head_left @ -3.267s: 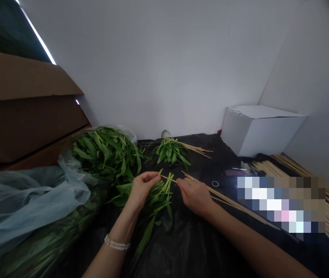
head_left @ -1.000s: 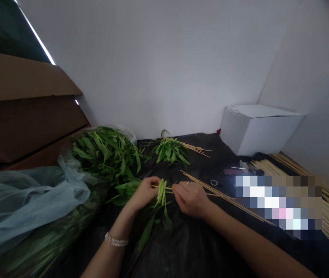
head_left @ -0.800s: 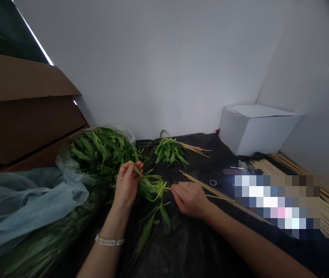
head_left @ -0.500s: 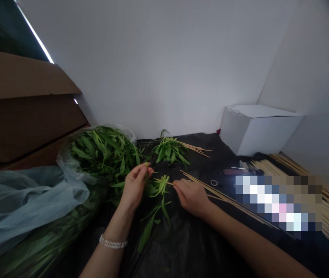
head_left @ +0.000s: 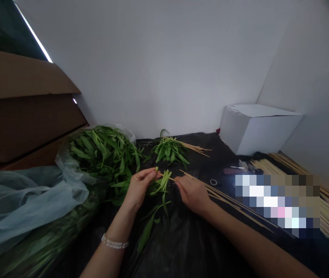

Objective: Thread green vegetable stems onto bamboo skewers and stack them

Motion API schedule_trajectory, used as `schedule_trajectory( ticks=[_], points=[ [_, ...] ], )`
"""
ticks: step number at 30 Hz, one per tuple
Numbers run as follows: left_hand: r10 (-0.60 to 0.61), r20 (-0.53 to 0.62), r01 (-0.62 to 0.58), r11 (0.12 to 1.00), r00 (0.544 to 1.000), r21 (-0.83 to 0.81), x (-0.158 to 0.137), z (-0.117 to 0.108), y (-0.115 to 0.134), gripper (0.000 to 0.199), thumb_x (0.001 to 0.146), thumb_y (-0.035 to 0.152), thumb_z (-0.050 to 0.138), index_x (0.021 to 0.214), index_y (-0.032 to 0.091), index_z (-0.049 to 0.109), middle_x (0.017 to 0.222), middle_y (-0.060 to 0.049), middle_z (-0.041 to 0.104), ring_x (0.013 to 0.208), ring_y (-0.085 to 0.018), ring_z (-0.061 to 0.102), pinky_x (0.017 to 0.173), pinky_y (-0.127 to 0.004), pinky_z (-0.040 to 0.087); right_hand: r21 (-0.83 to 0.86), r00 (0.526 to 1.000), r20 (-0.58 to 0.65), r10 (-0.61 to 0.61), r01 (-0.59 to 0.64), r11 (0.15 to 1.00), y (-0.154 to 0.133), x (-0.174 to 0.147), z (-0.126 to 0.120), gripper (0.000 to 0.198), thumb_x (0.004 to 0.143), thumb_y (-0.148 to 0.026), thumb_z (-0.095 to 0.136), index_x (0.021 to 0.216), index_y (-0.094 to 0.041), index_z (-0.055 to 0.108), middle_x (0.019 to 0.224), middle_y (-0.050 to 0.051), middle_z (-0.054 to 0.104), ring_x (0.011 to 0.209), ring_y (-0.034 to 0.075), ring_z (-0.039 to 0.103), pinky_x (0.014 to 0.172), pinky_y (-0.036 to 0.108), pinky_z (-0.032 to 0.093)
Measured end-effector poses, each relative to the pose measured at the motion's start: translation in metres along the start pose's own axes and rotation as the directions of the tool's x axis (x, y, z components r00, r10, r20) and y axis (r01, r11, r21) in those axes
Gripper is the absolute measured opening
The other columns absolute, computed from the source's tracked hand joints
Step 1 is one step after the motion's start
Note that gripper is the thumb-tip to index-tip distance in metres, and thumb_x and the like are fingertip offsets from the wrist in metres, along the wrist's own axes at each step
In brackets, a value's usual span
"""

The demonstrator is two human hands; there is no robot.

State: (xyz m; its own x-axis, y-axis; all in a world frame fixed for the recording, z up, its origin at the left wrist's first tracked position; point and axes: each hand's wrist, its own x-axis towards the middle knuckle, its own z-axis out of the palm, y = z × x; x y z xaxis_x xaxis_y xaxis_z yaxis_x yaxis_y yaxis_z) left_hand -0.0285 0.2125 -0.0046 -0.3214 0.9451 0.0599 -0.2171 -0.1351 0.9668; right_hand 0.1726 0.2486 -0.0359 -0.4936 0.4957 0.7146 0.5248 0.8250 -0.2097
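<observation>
My right hand point(head_left: 192, 193) is closed round a thin wooden skewer point(head_left: 172, 178) that points left. Several pale green stems of leafy greens point(head_left: 164, 181) are threaded on it, their leaves hanging below. At the skewer's left end my left hand point(head_left: 141, 184) pinches a green stem point(head_left: 156, 169) between thumb and fingertips, touching or nearly touching the tip. Beyond the hands lies a pile of finished-looking skewers with greens point(head_left: 170, 150), bare stick ends to the right. Loose leaves point(head_left: 147, 231) lie on the black sheet below the left hand.
To the left, a clear plastic bag point(head_left: 65, 162) holds a heap of greens point(head_left: 103, 148), beside a brown cardboard box point(head_left: 22, 119). Bare skewers point(head_left: 228, 199) lie right of my hand, with a ring point(head_left: 213, 182) nearby. A white box point(head_left: 263, 129) and more sticks point(head_left: 268, 170) stand farther right.
My left hand has moved right and slightly down, bringing its pinched stem to the skewer's tip. The right hand, still holding the skewer, has barely shifted.
</observation>
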Motion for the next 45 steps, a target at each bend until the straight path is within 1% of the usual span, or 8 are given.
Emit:
schedule_trajectory(
  ticks=[10, 17, 22, 32, 37, 40, 42, 45],
  points=[
    [-0.02, -0.023, 0.02, 1.0, 1.0, -0.02, -0.0006, 0.0015, 0.0, 0.033, 0.063, 0.031, 0.084, 0.09, 0.015, 0.075, 0.081, -0.007, 0.077, 0.073, -0.015, 0.07, 0.079, -0.028, 0.052, -0.007, 1.0, -0.013, -0.017, 0.017, 1.0, 0.001, -0.0009, 0.0022, 0.026, 0.098, -0.022, 0.04, 0.098, -0.017, 0.065, 0.082, 0.005, 0.069, 0.077, 0.017, 0.065, 0.074, 0.027, 0.045],
    [-0.006, -0.024, 0.006, 1.0, 1.0, 0.001, -0.0008, 0.0017, -0.0011, 0.033, 0.062, 0.031, 0.084, 0.089, 0.015, 0.076, 0.082, -0.007, 0.077, 0.074, -0.016, 0.07, 0.08, -0.029, 0.052, -0.03, 1.0, -0.004, -0.017, 0.017, 0.999, -0.0004, -0.0006, 0.0012, 0.026, 0.098, -0.022, 0.04, 0.098, -0.016, 0.065, 0.079, 0.005, 0.068, 0.073, 0.017, 0.064, 0.068, 0.027, 0.043],
    [0.006, -0.032, -0.006, 1.0, 0.999, 0.014, -0.0005, 0.0008, -0.0021, 0.033, 0.061, 0.031, 0.085, 0.088, 0.016, 0.076, 0.083, -0.007, 0.077, 0.075, -0.017, 0.071, 0.082, -0.031, 0.053, -0.03, 1.0, -0.011, -0.023, 0.022, 0.999, -0.0011, -0.0008, 0.0009, 0.027, 0.099, -0.022, 0.039, 0.099, -0.016, 0.065, 0.079, 0.005, 0.068, 0.074, 0.016, 0.064, 0.067, 0.027, 0.042],
    [0.082, -0.032, -0.076, 0.983, 0.996, 0.164, -0.0023, 0.0006, -0.0006, 0.03, 0.063, 0.032, 0.083, 0.088, 0.015, 0.076, 0.084, -0.008, 0.077, 0.076, -0.019, 0.07, 0.077, -0.03, 0.053, -0.072, 1.0, 0.01, -0.007, 0.008, 0.997, -0.0027, -0.0015, 0.0009, 0.028, 0.099, -0.022, 0.038, 0.098, -0.016, 0.066, 0.075, 0.004, 0.065, 0.067, 0.016, 0.06, 0.062, 0.028, 0.039],
    [0.07, -0.031, -0.061, 0.973, 0.997, 0.224, -0.0057, 0.0059, 0.0002, 0.032, 0.063, 0.035, 0.083, 0.087, 0.015, 0.076, 0.083, -0.009, 0.077, 0.074, -0.02, 0.07, 0.076, -0.031, 0.053, -0.08, 1.0, 0.023, -0.002, 0.004, 0.997, -0.0018, -0.0027, 0.0017, 0.028, 0.098, -0.022, 0.038, 0.098, -0.016, 0.066, 0.074, 0.004, 0.064, 0.067, 0.016, 0.06, 0.061, 0.028, 0.039],
    [0.094, -0.022, -0.084, 0.958, 0.995, 0.275, -0.0059, 0.0075, -0.0005, 0.032, 0.062, 0.036, 0.082, 0.085, 0.015, 0.076, 0.083, -0.009, 0.077, 0.076, -0.021, 0.07, 0.077, -0.031, 0.052, -0.085, 1.0, 0.023, 0.0, 0.002, 0.996, -0.0007, -0.0034, 0.0029, 0.028, 0.098, -0.022, 0.038, 0.097, -0.017, 0.066, 0.072, 0.003, 0.064, 0.065, 0.015, 0.059, 0.061, 0.028, 0.038],
    [0.117, -0.006, -0.11, 0.95, 0.993, 0.292, -0.0053, 0.007, 0.0006, 0.036, 0.062, 0.036, 0.082, 0.091, 0.015, 0.075, 0.084, -0.008, 0.077, 0.079, -0.022, 0.071, 0.079, -0.032, 0.052, -0.081, 1.0, 0.017, -0.007, 0.009, 0.997, -0.0002, -0.0032, 0.0033, 0.028, 0.098, -0.021, 0.038, 0.097, -0.017, 0.066, 0.074, 0.003, 0.064, 0.065, 0.015, 0.06, 0.061, 0.027, 0.039],
    [0.109, 0.025, -0.112, 0.956, 0.994, 0.271, -0.0044, 0.0046, 0.0046, 0.048, 0.065, 0.038, 0.08, 0.108, 0.018, 0.071, 0.087, -0.008, 0.077, 0.084, -0.022, 0.071, 0.082, -0.033, 0.052, -0.064, 1.0, -0.005, -0.016, 0.016, 0.998, -0.0001, -0.0021, 0.0025, 0.028, 0.098, -0.022, 0.038, 0.099, -0.016, 0.065, 0.077, 0.004, 0.066, 0.068, 0.016, 0.061, 0.063, 0.027, 0.04]
  ],
)
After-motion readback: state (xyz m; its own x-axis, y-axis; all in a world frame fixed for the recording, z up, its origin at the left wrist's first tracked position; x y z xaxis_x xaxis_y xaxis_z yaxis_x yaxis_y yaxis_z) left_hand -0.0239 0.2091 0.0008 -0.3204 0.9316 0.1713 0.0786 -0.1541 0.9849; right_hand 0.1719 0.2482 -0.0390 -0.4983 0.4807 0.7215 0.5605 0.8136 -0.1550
